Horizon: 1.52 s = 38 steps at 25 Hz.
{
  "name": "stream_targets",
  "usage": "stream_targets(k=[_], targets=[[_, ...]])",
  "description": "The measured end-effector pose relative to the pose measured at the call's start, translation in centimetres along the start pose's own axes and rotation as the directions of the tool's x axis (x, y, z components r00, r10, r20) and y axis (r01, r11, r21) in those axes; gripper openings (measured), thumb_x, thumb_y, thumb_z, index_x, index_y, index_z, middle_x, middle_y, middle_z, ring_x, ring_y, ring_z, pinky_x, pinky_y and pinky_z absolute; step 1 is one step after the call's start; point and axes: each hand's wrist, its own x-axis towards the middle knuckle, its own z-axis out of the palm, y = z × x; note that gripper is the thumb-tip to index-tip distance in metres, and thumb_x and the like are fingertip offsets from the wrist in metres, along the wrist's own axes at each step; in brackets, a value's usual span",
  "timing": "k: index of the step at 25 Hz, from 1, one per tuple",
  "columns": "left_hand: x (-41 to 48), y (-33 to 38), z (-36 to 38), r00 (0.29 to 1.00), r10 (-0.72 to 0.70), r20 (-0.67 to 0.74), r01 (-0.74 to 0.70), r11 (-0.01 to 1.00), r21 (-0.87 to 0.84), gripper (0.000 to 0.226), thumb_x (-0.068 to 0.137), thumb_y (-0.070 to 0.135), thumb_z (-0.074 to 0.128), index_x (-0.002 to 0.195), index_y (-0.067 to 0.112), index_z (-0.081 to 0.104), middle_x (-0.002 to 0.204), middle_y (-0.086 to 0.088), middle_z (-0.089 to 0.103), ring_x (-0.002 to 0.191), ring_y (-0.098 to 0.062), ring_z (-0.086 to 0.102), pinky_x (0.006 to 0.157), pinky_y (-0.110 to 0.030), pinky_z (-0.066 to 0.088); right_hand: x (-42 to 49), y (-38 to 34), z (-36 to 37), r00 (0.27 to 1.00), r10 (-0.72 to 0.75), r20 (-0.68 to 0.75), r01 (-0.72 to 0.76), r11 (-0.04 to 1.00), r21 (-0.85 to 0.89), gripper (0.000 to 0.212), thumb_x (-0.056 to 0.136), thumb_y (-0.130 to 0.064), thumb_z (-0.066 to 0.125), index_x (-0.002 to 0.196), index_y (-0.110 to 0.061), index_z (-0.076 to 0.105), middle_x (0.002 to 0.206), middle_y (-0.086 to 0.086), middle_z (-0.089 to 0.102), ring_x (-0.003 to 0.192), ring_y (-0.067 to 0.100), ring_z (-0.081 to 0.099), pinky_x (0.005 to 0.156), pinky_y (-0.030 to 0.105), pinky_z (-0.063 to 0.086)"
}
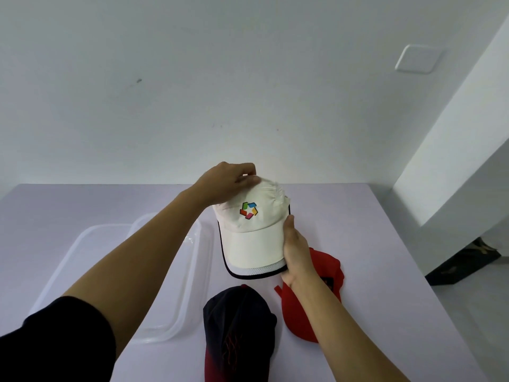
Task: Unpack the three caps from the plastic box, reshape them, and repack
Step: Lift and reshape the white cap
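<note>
A white cap (252,238) with a colourful logo and dark-edged brim is held above the table. My left hand (225,183) grips the top of its crown, fingers curled over the fabric. My right hand (296,249) grips the right side of the brim, thumb on top. Below it lie a red cap (327,274), partly hidden by my right forearm, and a dark navy cap (238,323) with a red brim near the front edge. The clear plastic box (179,307) stands to the left, partly behind my left arm.
The pale lilac table (385,244) runs to a white wall at the back. A clear lid (77,249) lies left of the box. Past the table's right edge there is a floor with a dark object (462,260).
</note>
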Motion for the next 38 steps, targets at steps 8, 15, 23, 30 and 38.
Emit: stream_targets(k=[8, 15, 23, 30, 38], targets=[[1.0, 3.8, 0.0, 0.975, -0.034, 0.221, -0.007, 0.983, 0.182, 0.044, 0.083, 0.063, 0.05, 0.098, 0.025, 0.064, 0.084, 0.008, 0.057, 0.086, -0.014, 0.052, 0.07, -0.03, 0.04, -0.7, 0.5, 1.0, 0.998, -0.059, 0.036, 0.059, 0.998, -0.019, 0.042, 0.094, -0.052, 0.04, 0.099, -0.016, 0.061, 0.1, 0.007, 0.071, 0.091, 0.023, 0.069, 0.071, 0.035, 0.058], [2.0, 5.0, 1.0, 0.992, 0.124, -0.035, -0.112, 0.963, 0.244, 0.026, 0.096, 0.04, 0.046, 0.097, 0.017, 0.057, 0.08, 0.001, 0.057, 0.08, -0.025, 0.055, 0.062, -0.028, 0.033, -0.6, 1.1, 1.6, 0.997, 0.0, 0.077, -0.005, 0.997, 0.075, 0.052, 0.093, -0.055, 0.039, 0.115, -0.013, 0.059, 0.106, 0.009, 0.071, 0.096, 0.025, 0.069, 0.078, 0.039, 0.058], [-1.4, 1.5, 1.3, 0.852, -0.236, -0.467, 0.085, 0.943, -0.321, 0.04, 0.098, 0.036, 0.042, 0.129, 0.013, 0.053, 0.138, -0.005, 0.052, 0.128, -0.021, 0.046, 0.105, -0.031, 0.032, 0.6, 0.6, 0.5, 1.0, 0.024, -0.017, -0.018, 0.954, 0.298, 0.054, 0.09, -0.06, 0.038, 0.114, -0.018, 0.062, 0.105, 0.004, 0.073, 0.092, 0.022, 0.07, 0.069, 0.032, 0.056], [-4.9, 0.9, 7.2, 0.732, -0.68, 0.034, 0.378, 0.365, -0.851, 0.054, 0.095, 0.048, 0.02, 0.128, 0.019, 0.05, 0.126, -0.003, 0.055, 0.114, -0.023, 0.05, 0.097, -0.039, 0.04, 1.0, -1.5, 2.2, 1.0, -0.018, 0.02, 0.013, 0.973, 0.23, 0.051, 0.094, -0.057, 0.035, 0.113, -0.017, 0.061, 0.1, 0.006, 0.073, 0.084, 0.019, 0.071, 0.06, 0.027, 0.057], [-5.1, 2.2, 8.0, 0.732, -0.678, 0.069, 0.316, 0.248, -0.916, 0.042, 0.093, 0.044, 0.023, 0.102, 0.023, 0.058, 0.11, -0.002, 0.064, 0.104, -0.025, 0.059, 0.094, -0.048, 0.048, 0.9, -0.2, 2.9, 0.963, 0.066, 0.261, -0.182, 0.873, 0.451, 0.049, 0.093, -0.054, 0.04, 0.113, -0.015, 0.062, 0.097, 0.008, 0.074, 0.086, 0.025, 0.071, 0.078, 0.046, 0.057]])
